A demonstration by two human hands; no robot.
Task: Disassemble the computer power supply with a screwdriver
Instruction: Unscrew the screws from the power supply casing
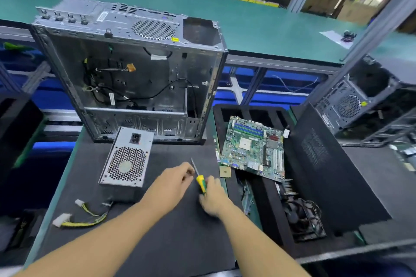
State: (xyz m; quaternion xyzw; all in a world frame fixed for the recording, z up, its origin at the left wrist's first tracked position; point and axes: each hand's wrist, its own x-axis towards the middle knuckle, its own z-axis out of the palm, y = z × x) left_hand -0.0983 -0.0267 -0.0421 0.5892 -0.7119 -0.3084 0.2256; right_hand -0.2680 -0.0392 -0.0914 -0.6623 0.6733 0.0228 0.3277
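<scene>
The grey metal power supply (126,157) stands on the dark mat, fan grille up, with its yellow cables and white plugs (78,216) trailing toward me. To its right, my right hand (213,198) grips the yellow-green handle of a screwdriver (199,181), shaft pointing away from me. My left hand (175,181) is just left of the shaft with curled fingers near it; whether it touches the shaft or pinches something small I cannot tell. Both hands are apart from the power supply.
An open, emptied computer case (132,74) stands behind the power supply. Right of the mat, a black foam tray (265,209) holds a green motherboard (254,147), a loose CPU chip (225,171) and a cooler fan (304,218). A black side panel (326,171) leans there.
</scene>
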